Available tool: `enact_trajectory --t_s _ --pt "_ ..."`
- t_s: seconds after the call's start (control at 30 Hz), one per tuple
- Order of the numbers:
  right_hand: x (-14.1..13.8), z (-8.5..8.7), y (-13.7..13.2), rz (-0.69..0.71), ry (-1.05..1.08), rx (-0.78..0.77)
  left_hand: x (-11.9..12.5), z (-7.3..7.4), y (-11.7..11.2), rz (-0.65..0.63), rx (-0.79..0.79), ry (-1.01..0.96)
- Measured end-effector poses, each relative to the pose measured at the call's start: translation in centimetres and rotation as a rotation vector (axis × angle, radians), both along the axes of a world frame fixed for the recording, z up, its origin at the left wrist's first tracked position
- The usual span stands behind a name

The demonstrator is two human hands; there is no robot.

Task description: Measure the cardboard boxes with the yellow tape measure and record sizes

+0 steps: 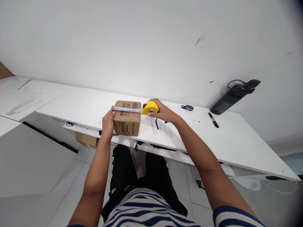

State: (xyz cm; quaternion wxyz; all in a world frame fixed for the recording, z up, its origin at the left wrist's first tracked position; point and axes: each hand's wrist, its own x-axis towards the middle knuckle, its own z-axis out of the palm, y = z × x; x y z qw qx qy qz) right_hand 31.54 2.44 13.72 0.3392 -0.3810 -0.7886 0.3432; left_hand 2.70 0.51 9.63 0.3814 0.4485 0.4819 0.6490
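Observation:
A brown cardboard box [130, 117] with black printing sits near the front edge of the white table. Across its top runs the tape measure's blade [125, 109], pulled out from left to right. My left hand [108, 122] is closed at the box's left edge, pinching the blade's end there; its fingers are partly hidden. The yellow tape measure [151, 107] rests at the box's right edge, with my right hand [161, 110] wrapped round its case.
Right of the box, thin black curved pieces [157, 123] lie partly behind my right forearm. Further right are a small dark blue object [187, 107], a black pen-like item [213, 120] and a dark bottle [233, 97] leaning on the wall. A shelf [81, 128] runs under the tabletop [78, 97].

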Motion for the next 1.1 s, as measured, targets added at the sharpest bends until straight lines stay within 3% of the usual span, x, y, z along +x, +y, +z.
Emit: enact_trajectory --t_s 0.3,0.47,0.57,0.67,0.77,0.9,1.0,1.1 --pt "-2.6 2.1 0.3 -0.013 -0.032 0.093 0.0 -0.3 0.0 -0.007 -0.005 -0.029" --pt "-8.9 3.0 1.1 -0.123 -0.286 0.302 0.2 0.4 -0.1 -0.014 -0.03 -0.028" --pt "-12.9 3.2 1.9 -0.108 -0.324 0.301 0.2 0.7 -0.5 -0.063 0.011 -0.024" --pt "-14.8 3.3 2.1 -0.098 -0.3 0.327 0.5 0.7 -0.9 -0.083 0.053 -0.05" --pt "-13.7 3.1 1.4 -0.171 -0.17 0.393 0.9 0.4 -1.2 -0.023 0.012 -0.117" --pt "-8.4 1.7 -1.0 -0.434 0.169 0.442 1.7 -0.1 -0.5 0.034 -0.044 -0.163" --pt "-3.7 0.3 -2.9 -0.647 0.45 0.399 2.6 -0.3 1.9 -0.006 -0.041 -0.153" --pt "0.0 -0.5 -4.2 -0.801 0.657 0.296 3.8 0.2 5.8 -0.092 -0.024 -0.174"
